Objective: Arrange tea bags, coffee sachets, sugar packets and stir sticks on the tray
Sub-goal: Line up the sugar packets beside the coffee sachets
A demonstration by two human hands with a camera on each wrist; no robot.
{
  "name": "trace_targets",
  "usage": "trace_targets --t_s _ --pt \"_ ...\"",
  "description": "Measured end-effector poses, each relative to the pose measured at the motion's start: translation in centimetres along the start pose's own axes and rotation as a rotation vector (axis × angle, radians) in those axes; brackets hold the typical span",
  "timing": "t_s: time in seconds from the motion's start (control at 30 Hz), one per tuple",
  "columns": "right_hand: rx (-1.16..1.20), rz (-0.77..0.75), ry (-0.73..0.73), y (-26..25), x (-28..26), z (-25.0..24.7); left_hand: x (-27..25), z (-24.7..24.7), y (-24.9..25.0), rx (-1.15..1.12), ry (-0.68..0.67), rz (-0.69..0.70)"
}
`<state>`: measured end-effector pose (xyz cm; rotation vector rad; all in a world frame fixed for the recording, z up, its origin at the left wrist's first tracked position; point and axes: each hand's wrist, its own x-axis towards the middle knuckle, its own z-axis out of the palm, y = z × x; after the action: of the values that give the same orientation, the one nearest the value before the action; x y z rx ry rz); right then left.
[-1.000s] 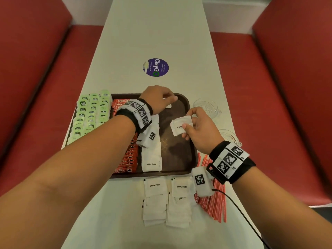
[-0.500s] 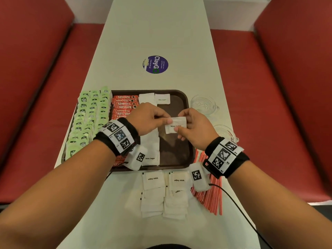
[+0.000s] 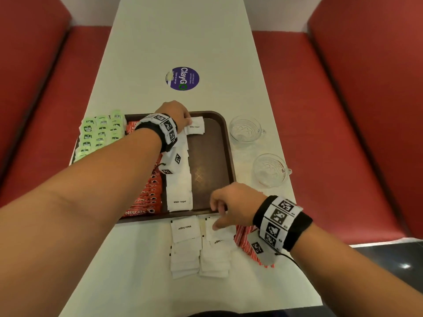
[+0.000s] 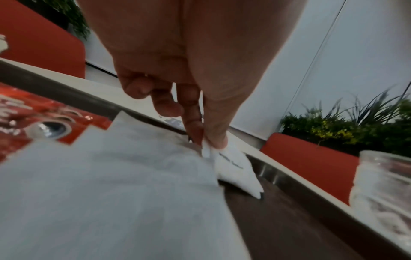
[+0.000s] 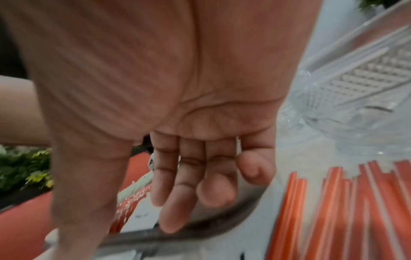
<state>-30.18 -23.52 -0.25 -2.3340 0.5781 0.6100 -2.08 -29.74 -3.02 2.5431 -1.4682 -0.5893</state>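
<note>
A brown tray (image 3: 215, 156) holds green tea bags (image 3: 100, 133) on its left, red coffee sachets (image 3: 146, 197) beside them, and a column of white sugar packets (image 3: 179, 188). My left hand (image 3: 188, 121) is at the tray's far end, where thumb and forefinger pinch the corner of one sugar packet (image 3: 194, 126) (image 4: 235, 168) that touches the tray floor. My right hand (image 3: 215, 215) hovers with relaxed fingers (image 5: 169, 193) over the loose sugar packets (image 3: 185, 248) on the table, holding nothing. Red stir sticks (image 3: 247, 236) (image 5: 355, 211) lie under the right wrist.
Two glass cups (image 3: 246, 130) (image 3: 270, 170) stand on the table right of the tray. A purple round sticker (image 3: 182, 78) lies farther along the white table. Red bench seats (image 3: 320, 133) flank both long sides. The tray's right half (image 3: 206, 143) is bare.
Both hands held one sugar packet over the tray's middle. The left hand has carried it to the far end; the right hand let go and drew back to the packets on the table.
</note>
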Motion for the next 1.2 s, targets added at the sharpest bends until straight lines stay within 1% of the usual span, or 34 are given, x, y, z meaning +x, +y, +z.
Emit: trace_targets --t_s 0.07,0.13,0.2,0.23,0.3,0.37,0.53,0.63,0.7,0.73,0.83,0.93,1.0,1.07,1.2 --pt "-0.104 -0.009 -0.023 0.0 -0.2 0.6 0.7 0.4 -0.1 0.06 -0.017 -0.036" --pt "-0.175 -0.011 -0.036 0.1 -0.3 1.1 1.0 0.6 0.0 0.102 0.006 -0.058" --pt "-0.223 -0.001 -0.04 0.2 -0.4 1.4 1.2 0.8 0.3 0.138 0.055 -0.029" --pt "-0.24 0.003 -0.034 0.1 -0.4 1.5 1.2 0.9 0.6 0.151 0.058 -0.001" --pt "-0.27 0.001 -0.01 0.0 -0.4 1.8 1.2 1.3 1.1 0.205 0.008 0.051" --pt "-0.291 -0.001 0.011 0.0 -0.4 2.1 1.2 1.7 1.5 0.271 -0.035 0.061" --pt "-0.32 0.017 0.018 -0.1 -0.5 2.6 0.0 1.4 2.0 0.286 -0.036 0.062" --pt "-0.338 0.035 0.029 -0.3 -0.6 3.1 -3.0 0.7 2.6 0.214 0.038 0.107" --pt "-0.353 0.049 0.036 -0.4 -0.6 3.4 -6.1 0.2 3.1 0.147 0.094 0.158" --pt "-0.359 0.052 0.043 -0.5 -0.7 3.5 -7.8 0.1 3.4 0.126 0.1 0.188" --pt "-0.378 0.057 0.05 -0.9 -0.9 3.5 -13.2 0.3 3.7 0.095 0.049 0.284" --pt "-0.358 0.064 0.04 -1.3 -1.4 3.5 -17.9 1.2 3.7 0.06 -0.024 0.352" --pt "-0.345 0.055 0.043 -1.3 -1.7 3.7 -20.5 2.0 3.4 0.11 -0.086 0.377" --pt "-0.328 0.036 0.063 -1.2 -2.0 3.9 -22.3 3.2 2.9 0.243 -0.141 0.394" --pt "-0.255 -0.005 0.112 -0.9 -2.6 4.1 -24.5 5.1 1.8 0.468 -0.207 0.287"
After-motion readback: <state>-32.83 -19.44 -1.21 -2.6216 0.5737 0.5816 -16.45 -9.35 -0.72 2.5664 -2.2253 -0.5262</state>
